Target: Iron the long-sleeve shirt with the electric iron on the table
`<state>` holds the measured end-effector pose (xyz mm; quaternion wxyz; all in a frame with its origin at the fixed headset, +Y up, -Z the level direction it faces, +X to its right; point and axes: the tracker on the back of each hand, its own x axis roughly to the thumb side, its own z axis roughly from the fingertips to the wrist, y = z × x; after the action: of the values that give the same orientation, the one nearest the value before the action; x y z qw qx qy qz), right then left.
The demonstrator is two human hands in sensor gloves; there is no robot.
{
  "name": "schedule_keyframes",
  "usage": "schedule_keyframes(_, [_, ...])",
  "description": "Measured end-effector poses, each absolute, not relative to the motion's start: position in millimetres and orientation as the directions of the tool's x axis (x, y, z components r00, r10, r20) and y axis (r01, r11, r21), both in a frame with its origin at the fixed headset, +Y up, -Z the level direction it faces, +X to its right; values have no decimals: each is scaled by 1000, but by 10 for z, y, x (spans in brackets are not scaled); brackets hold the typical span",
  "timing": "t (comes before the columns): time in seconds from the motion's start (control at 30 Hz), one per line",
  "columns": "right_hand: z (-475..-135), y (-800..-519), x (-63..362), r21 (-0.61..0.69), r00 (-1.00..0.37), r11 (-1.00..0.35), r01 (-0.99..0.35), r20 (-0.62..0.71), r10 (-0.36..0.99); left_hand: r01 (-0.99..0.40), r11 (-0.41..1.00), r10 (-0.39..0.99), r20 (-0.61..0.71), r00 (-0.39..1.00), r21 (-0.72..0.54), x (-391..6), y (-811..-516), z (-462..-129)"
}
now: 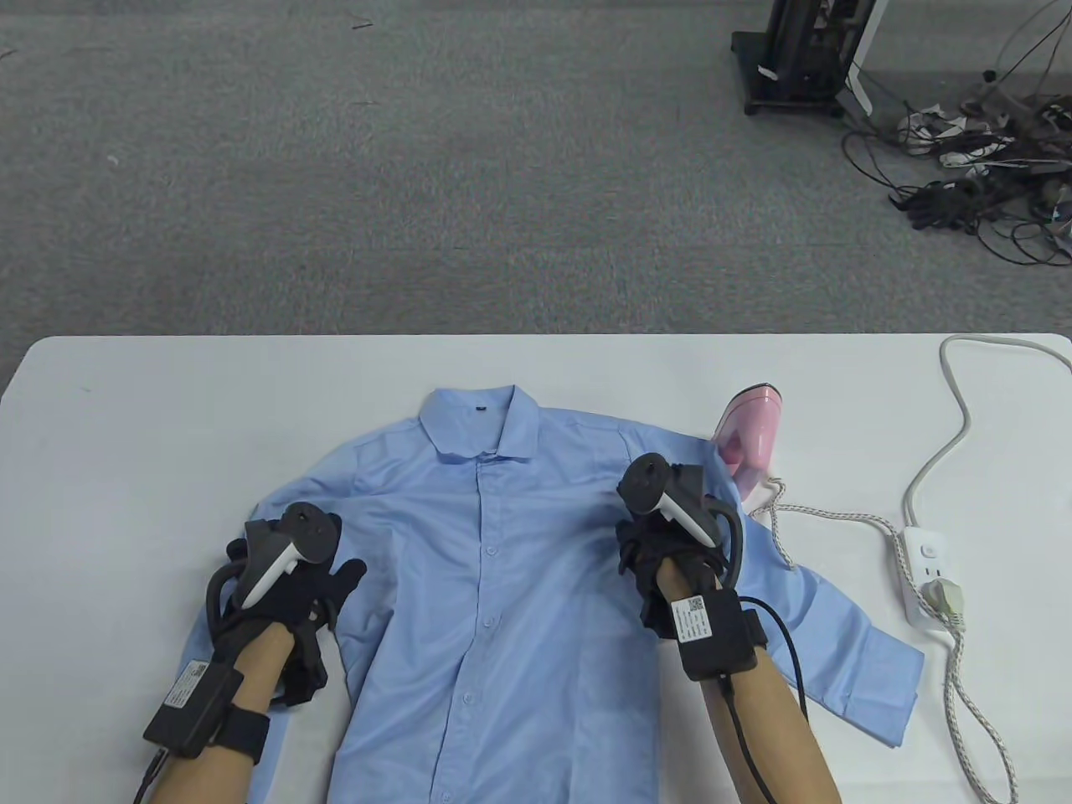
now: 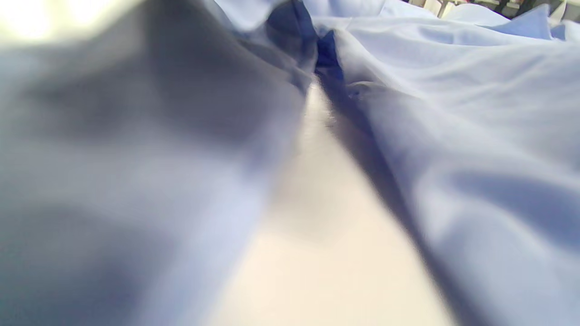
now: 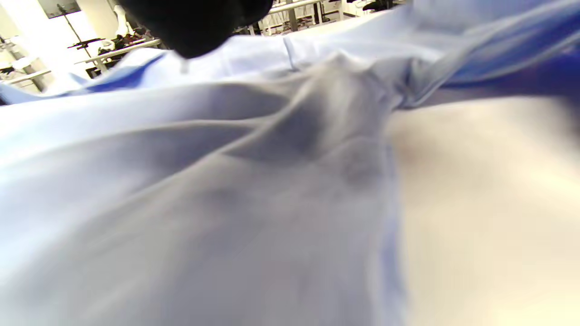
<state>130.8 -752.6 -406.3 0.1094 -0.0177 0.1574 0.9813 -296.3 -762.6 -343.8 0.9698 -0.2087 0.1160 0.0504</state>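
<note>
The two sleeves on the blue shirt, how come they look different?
The left sleeve lies tucked close along the shirt's side, mostly hidden under the left hand. The right sleeve sticks out sideways across the table, in plain view to its cuff, beside the right hand. Both are the same light blue.

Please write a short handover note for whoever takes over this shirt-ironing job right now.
Left hand: rests flat on the shirt by its sleeve.
Right hand: on the shirt near the other armpit; grip not visible.
Shirt: buttoned, front up on the table.
Iron: beyond the right hand, untouched; a plug sits in the power strip.
Done: shirt laid out. Left: smoothing, all ironing.
</note>
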Motion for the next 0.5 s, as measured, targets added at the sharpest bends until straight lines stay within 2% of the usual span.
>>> schedule_keyframes(0.1, [-3803, -7554, 1257, 404, -969, -881, -246, -76, 236, -121, 869, -9, -259, 966, -481, -2878, -7672, -3129])
schedule_keyframes(0.2, [-3672, -7721, 1203, 511, -959, -815, -274, -86, 269, -125, 840, -34, -281, 959, -528, -2849, -7828, -3020])
schedule_keyframes(0.27, [-3672, -7866, 1173, 560, -950, -776, -291, -76, 301, -125, 837, -53, -307, 950, -533, -2870, -7909, -3066])
schedule_keyframes(0.33, [-3726, -7982, 1185, 577, -970, -783, -234, -87, 226, -81, 845, -102, -308, 946, -528, -2925, -7988, -3201])
schedule_keyframes(0.4, [-3854, -8015, 1238, 535, -983, -825, -180, -64, 173, -47, 818, -149, -291, 945, -574, -3018, -8051, -3361])
schedule_keyframes(0.5, [-4052, -7993, 1360, 527, -972, -817, -233, -99, 214, -136, 792, -89, -333, 939, -596, -3161, -8057, -3569])
